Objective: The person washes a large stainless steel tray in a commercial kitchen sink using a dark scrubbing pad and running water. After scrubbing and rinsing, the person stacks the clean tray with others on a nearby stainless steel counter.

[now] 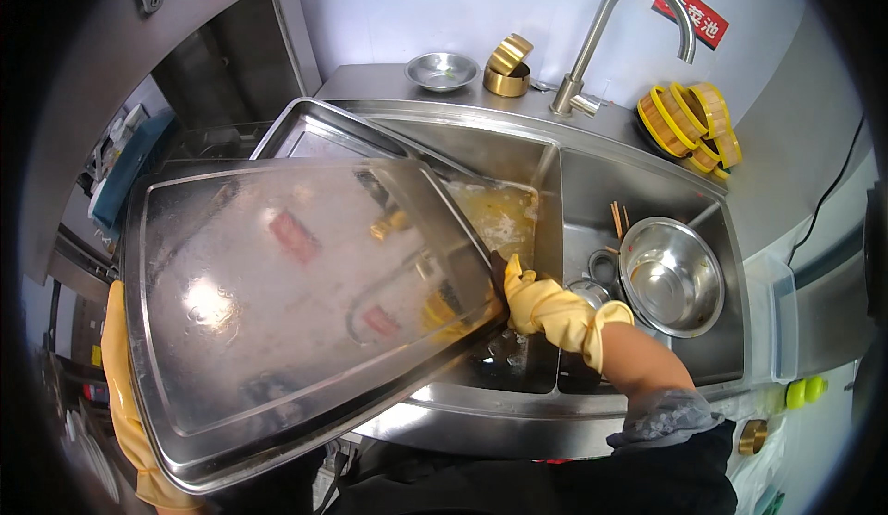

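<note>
A large rectangular stainless steel tray [312, 293] is tilted over the left sink basin, its wet, shiny flat face with a raised border turned up towards me. My left hand [123, 390], in a long yellow rubber glove, holds the tray's left edge; its fingers are hidden. At the right edge is my right hand [538, 300], also in a yellow glove with the cuff rolled, gripping the rim. Something dark shows by its fingers, too unclear to name. Behind leans a second metal tray [298, 130], partly in the basin. Cloudy yellowish water [496, 216] lies in the left basin.
The right basin [590, 175] contains a steel bowl [676, 272] and wooden chopsticks [616, 220]. A gooseneck faucet [596, 36] rises behind. Along the back ledge are a shallow metal bowl [442, 71], gold-coloured metal rings [506, 83] and yellow-rimmed wooden tubs [683, 123].
</note>
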`<state>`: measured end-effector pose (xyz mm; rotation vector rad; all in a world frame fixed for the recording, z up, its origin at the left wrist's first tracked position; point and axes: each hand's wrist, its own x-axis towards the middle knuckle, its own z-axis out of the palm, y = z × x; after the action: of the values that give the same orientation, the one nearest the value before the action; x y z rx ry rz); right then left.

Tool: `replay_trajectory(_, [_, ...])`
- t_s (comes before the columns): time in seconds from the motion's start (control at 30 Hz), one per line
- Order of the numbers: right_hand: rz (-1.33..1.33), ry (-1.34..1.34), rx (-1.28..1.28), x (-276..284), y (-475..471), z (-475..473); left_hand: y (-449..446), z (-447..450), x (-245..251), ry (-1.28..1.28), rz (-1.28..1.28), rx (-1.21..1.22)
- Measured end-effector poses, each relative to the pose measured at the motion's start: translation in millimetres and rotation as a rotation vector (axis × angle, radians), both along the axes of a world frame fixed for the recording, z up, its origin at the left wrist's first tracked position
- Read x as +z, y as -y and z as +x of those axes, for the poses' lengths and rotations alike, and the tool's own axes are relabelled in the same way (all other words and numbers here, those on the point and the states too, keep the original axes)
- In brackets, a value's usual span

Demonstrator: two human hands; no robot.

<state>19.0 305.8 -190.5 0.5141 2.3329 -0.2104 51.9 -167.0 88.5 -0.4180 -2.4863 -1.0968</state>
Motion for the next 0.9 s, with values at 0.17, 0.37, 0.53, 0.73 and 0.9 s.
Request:
replay_trajectory(0.17, [0.022, -0.121, 0.221, 76.1, -26.0, -32.4, 27.3, -2.0, -8.0, 0.051, 0.183, -0.054])
replay_trajectory(0.37, [-1.211, -0.377, -0.682, 52.6, -35.0, -55.0, 40.2, -16.0, -16.8, 0.131, 0.165, -0.010])
replay_trajectory(0.53, [-1.390, -0.349, -0.990, 31.4, 0.7, -82.6, 30.8, -20.7, -5.1, 0.128, -0.032, 0.029])
replay_trajectory(0.73, [-1.407, -0.479, -1.148, 42.2, -2.2, -86.3, 24.2, -12.9, 10.6, 0.181, -0.253, -0.007])
replay_trajectory(0.9, [-1.385, -0.706, -1.238, 98.0, -12.8, -79.8, 26.2, -12.7, 24.8, 0.087, -0.163, -0.268])
